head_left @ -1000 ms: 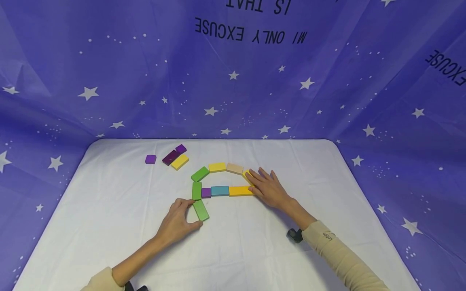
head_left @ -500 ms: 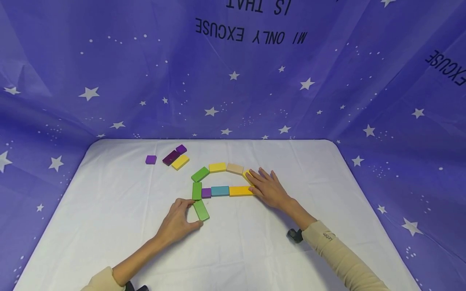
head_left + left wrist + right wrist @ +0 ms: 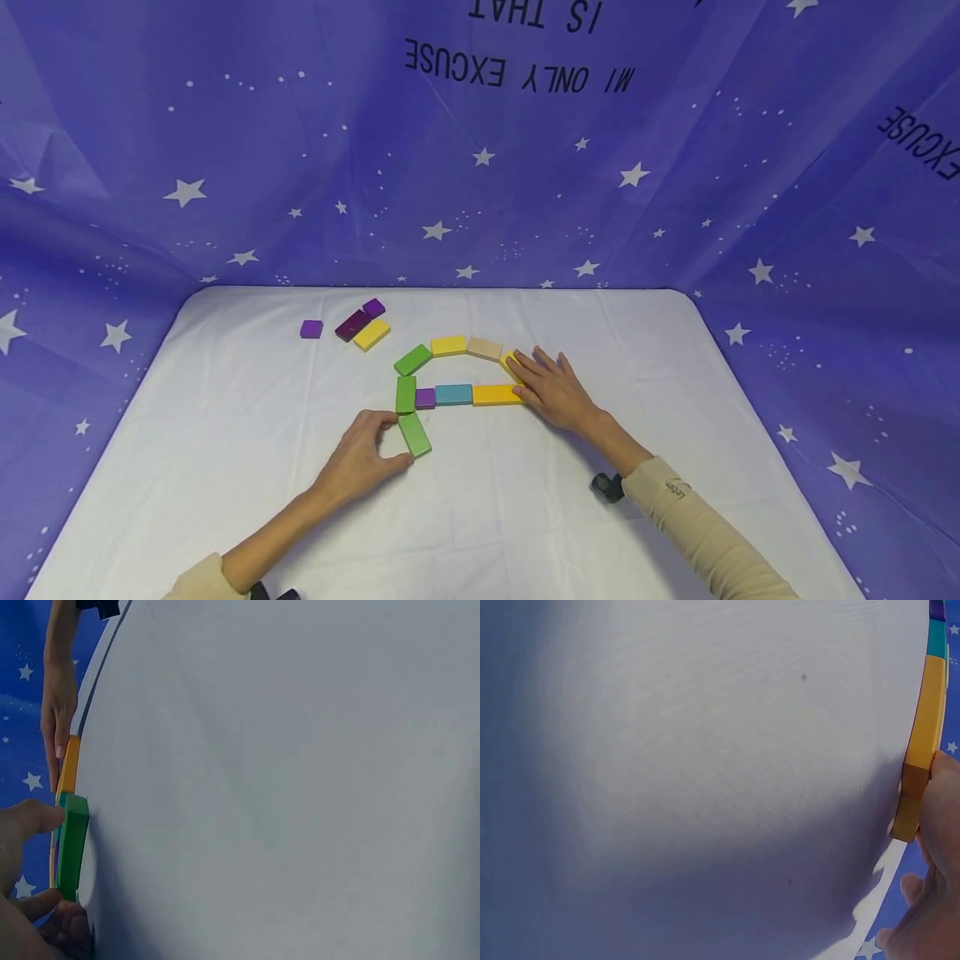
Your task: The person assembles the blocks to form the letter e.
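White cloth (image 3: 480,517) spreads beneath. My left hand (image 3: 356,462) pinches the light green block (image 3: 416,436) just below its green neighbour (image 3: 406,394); overpushing could skew both. My right hand (image 3: 561,396), fingers spread, touches the orange block (image 3: 492,395).

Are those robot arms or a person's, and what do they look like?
A person's. The left hand and right hand wear no gloves. The left sleeve and right sleeve are beige; the right one has small dark lettering near its end, hard to read. A black device shows beside the right sleeve, and black parts beside the left.
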A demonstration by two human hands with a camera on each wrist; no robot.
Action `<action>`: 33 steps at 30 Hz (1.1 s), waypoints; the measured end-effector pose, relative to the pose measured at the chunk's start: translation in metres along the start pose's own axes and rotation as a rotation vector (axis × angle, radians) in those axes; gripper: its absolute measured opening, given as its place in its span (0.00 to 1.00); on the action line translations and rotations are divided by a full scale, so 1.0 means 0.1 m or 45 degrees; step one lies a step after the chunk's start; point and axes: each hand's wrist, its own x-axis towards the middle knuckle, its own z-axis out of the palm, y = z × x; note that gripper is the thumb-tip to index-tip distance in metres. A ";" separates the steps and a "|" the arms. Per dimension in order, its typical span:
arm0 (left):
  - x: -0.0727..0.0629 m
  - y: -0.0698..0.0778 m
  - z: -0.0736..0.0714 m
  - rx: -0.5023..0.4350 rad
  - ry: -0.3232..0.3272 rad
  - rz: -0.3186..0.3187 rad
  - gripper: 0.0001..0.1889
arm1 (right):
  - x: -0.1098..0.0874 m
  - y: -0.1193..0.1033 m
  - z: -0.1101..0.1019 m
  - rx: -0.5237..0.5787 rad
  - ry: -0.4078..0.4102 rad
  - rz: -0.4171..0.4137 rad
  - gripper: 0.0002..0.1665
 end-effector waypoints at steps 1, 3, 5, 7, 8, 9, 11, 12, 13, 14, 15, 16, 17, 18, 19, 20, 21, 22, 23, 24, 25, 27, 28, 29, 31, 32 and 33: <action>0.01 -0.01 -0.02 -0.016 0.005 0.007 0.31 | 0.00 0.00 0.00 -0.001 0.000 0.001 0.32; 0.06 -0.04 -0.07 -0.048 0.011 0.014 0.29 | 0.00 0.00 0.00 0.001 0.001 0.001 0.33; 0.12 -0.10 -0.13 -0.065 0.021 0.024 0.28 | 0.00 0.00 0.00 0.009 0.006 0.002 0.32; 0.20 -0.16 -0.21 -0.082 0.031 0.039 0.28 | 0.00 -0.01 0.01 0.012 0.012 -0.002 0.32; 0.24 -0.19 -0.25 -0.088 0.035 0.045 0.28 | 0.00 -0.01 0.01 0.013 0.014 -0.003 0.32; 0.28 -0.23 -0.29 -0.092 0.039 0.056 0.28 | 0.00 -0.01 0.01 0.016 0.016 -0.005 0.32; 0.38 -0.29 -0.38 -0.097 0.049 0.086 0.29 | -0.01 -0.01 0.01 0.019 0.013 -0.001 0.32; 0.43 -0.32 -0.42 -0.100 0.049 0.099 0.29 | -0.01 -0.01 0.01 0.016 0.013 -0.003 0.32; 0.48 -0.34 -0.47 -0.102 0.048 0.116 0.30 | 0.00 -0.01 0.01 0.014 0.009 0.000 0.32; 0.54 -0.37 -0.51 -0.103 0.049 0.126 0.30 | 0.00 -0.01 0.01 0.011 0.006 0.005 0.32; 0.59 -0.39 -0.55 -0.101 0.047 0.136 0.30 | 0.00 -0.01 0.01 0.007 0.003 0.008 0.32; 0.65 -0.40 -0.59 -0.101 0.044 0.146 0.31 | 0.00 -0.01 0.01 0.003 -0.001 0.010 0.32; 0.71 -0.42 -0.63 -0.102 0.037 0.148 0.31 | 0.00 -0.01 0.01 0.001 0.000 0.009 0.33; 0.76 -0.44 -0.66 -0.103 0.031 0.153 0.31 | 0.00 -0.01 0.01 -0.005 0.000 0.007 0.33; 0.82 -0.45 -0.70 -0.102 0.024 0.155 0.32 | 0.00 0.00 0.01 -0.008 0.000 0.008 0.33; 0.88 -0.47 -0.73 -0.098 0.017 0.149 0.32 | 0.00 0.00 0.01 -0.007 0.002 0.007 0.33; 0.93 -0.48 -0.76 -0.091 0.010 0.147 0.32 | 0.00 0.00 0.01 -0.011 0.005 0.005 0.33; 0.99 -0.49 -0.79 -0.083 0.002 0.147 0.33 | 0.00 0.00 0.01 -0.011 0.006 0.004 0.32; 1.04 -0.51 -0.82 -0.069 -0.005 0.142 0.34 | 0.00 0.00 0.01 -0.012 0.010 0.004 0.33; 1.09 -0.52 -0.85 -0.057 -0.015 0.140 0.34 | 0.00 0.00 0.01 -0.013 0.007 0.008 0.32; 1.14 -0.54 -0.88 -0.044 -0.029 0.133 0.34 | 0.00 0.00 0.01 -0.014 0.003 0.011 0.33; 1.22 -0.56 -0.92 -0.012 -0.064 0.120 0.35 | 0.01 0.00 0.01 -0.015 -0.002 0.016 0.33; 1.26 -0.58 -0.94 0.003 -0.084 0.119 0.35 | 0.01 0.00 0.01 -0.009 -0.006 0.018 0.33; 1.30 -0.59 -0.96 0.013 -0.110 0.111 0.36 | 0.01 0.00 0.01 -0.004 -0.006 0.018 0.33; 1.37 -0.61 -0.99 0.021 -0.166 0.102 0.38 | 0.01 0.00 0.01 -0.004 -0.009 0.019 0.33; 1.41 -0.62 -1.00 0.026 -0.192 0.095 0.39 | 0.01 0.00 0.01 0.000 -0.006 0.020 0.33; 1.44 -0.63 -1.00 0.026 -0.215 0.087 0.40 | 0.00 0.00 0.00 0.003 -0.004 0.019 0.33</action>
